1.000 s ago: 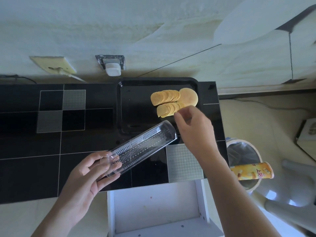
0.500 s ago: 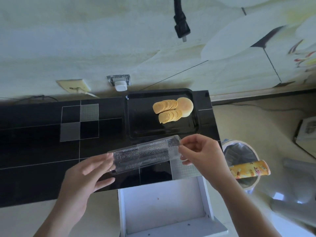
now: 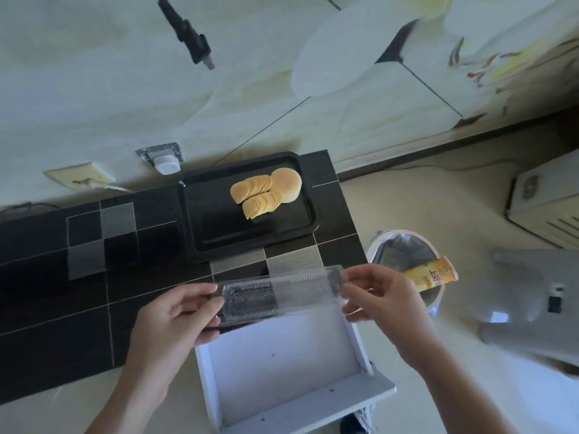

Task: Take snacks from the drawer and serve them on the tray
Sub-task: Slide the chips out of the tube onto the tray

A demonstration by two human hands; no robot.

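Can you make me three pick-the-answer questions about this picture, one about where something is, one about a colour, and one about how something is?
1. Where are the chips?
A. on the tray
B. in the drawer
C. in the bin

2. What colour is the tray?
A. white
B. black
C. yellow

3. How is the clear chip sleeve held?
A. by the left hand only
B. by the right hand only
C. by both hands, one at each end

Answers: 1 A, the chips lie in two fanned rows on the tray. 2 B, it looks dark like the black tiles around it. 3 C, fingers grip each end.
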